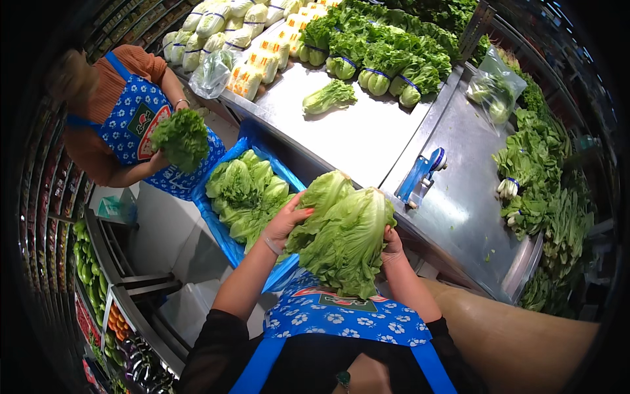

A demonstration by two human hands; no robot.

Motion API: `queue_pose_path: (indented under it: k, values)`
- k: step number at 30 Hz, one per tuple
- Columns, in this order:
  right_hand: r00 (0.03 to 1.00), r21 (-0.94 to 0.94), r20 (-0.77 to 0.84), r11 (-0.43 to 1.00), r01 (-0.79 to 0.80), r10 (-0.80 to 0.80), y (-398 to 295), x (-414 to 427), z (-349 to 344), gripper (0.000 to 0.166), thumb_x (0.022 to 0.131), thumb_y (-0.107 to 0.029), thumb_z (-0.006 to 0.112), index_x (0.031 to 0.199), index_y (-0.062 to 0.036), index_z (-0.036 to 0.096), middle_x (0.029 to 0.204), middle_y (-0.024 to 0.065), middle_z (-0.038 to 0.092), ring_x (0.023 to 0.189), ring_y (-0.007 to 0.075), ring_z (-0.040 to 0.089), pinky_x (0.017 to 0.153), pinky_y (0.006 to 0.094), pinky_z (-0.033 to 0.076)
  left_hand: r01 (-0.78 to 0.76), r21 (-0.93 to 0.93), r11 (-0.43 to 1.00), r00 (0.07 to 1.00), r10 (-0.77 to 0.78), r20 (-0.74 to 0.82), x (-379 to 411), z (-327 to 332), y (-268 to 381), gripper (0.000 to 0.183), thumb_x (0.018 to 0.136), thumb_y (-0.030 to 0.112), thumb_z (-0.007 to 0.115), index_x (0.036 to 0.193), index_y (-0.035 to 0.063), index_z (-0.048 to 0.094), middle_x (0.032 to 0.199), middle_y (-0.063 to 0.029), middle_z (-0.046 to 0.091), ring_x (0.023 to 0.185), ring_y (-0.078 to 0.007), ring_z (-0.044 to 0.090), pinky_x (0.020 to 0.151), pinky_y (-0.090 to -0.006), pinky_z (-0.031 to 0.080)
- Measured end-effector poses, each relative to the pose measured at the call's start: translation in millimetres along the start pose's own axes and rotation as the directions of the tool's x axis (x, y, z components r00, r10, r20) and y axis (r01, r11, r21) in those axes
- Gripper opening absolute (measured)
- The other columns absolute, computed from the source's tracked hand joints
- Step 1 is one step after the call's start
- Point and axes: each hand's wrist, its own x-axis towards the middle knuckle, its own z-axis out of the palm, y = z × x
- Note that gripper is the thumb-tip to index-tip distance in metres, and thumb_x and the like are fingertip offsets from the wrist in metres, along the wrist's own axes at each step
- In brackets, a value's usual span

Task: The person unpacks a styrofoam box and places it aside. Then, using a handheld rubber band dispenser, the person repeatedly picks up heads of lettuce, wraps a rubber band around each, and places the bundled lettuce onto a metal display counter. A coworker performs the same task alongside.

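Two heads of leafy green lettuce (344, 231) are held side by side in front of my apron, their pale stem ends pointing away from me. My left hand (286, 222) grips their left side, with the thumb over the leaves. On the right side my right hand (392, 245) supports the nearer, larger head; its fingers are partly hidden by leaves. Just beyond my left wrist stands a crate lined with a blue plastic bag (201, 196), holding several more lettuces (246, 192).
A co-worker (133, 113) at the left holds a lettuce (182, 140). A metal display counter (344, 133) bears a single lettuce (329, 97), banded greens (379, 74) and wrapped cabbages (266, 56). A blue tape dispenser (421, 175) sits on its right part. Vegetable bins (106, 295) stand at lower left.
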Motion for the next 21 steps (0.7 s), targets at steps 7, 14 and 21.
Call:
queue_pose_path:
  k: [7, 14, 21]
  values:
    - [0.962, 0.352, 0.067, 0.896, -0.270, 0.263, 20, 45, 1, 0.074, 0.080, -0.046, 0.070, 0.135, -0.0035, 0.043, 0.127, 0.0141, 0.056, 0.117, 0.0315, 0.054, 0.100, 0.0475, 0.043, -0.264, -0.419, 0.869, 0.957, 0.181, -0.228, -21, -104, -103, 0.040, 0.090, 0.008, 0.054, 0.130, 0.0135, 0.051, 0.128, -0.0059, 0.056, 0.115, -0.0205, 0.055, 0.097, -0.0397, 0.045]
    - [0.867, 0.147, 0.204, 0.862, -0.486, 0.454, 67, 117, 26, 0.055, 0.088, -0.027, 0.066, 0.132, -0.0032, 0.045, 0.122, 0.0104, 0.058, 0.109, 0.0249, 0.058, 0.094, 0.0404, 0.046, -0.365, 0.018, 0.931, 0.626, 0.260, -0.735, -32, -148, -78, 0.058, 0.093, 0.016, 0.055, 0.146, 0.0156, 0.030, 0.142, -0.0063, 0.040, 0.108, -0.0150, 0.051, 0.087, -0.0281, 0.043]
    - [0.918, 0.255, -0.052, 0.894, -0.369, 0.394, 22, 121, 12, 0.062, 0.082, -0.028, 0.072, 0.133, -0.0041, 0.044, 0.125, 0.0114, 0.056, 0.112, 0.0265, 0.057, 0.097, 0.0431, 0.046, -0.278, -0.062, 0.959, 0.911, 0.242, -0.334, 6, -107, -32, 0.092, 0.082, 0.039, 0.072, 0.150, 0.0120, 0.016, 0.151, -0.0129, 0.026, 0.135, -0.0203, 0.033, 0.100, -0.0330, 0.037]
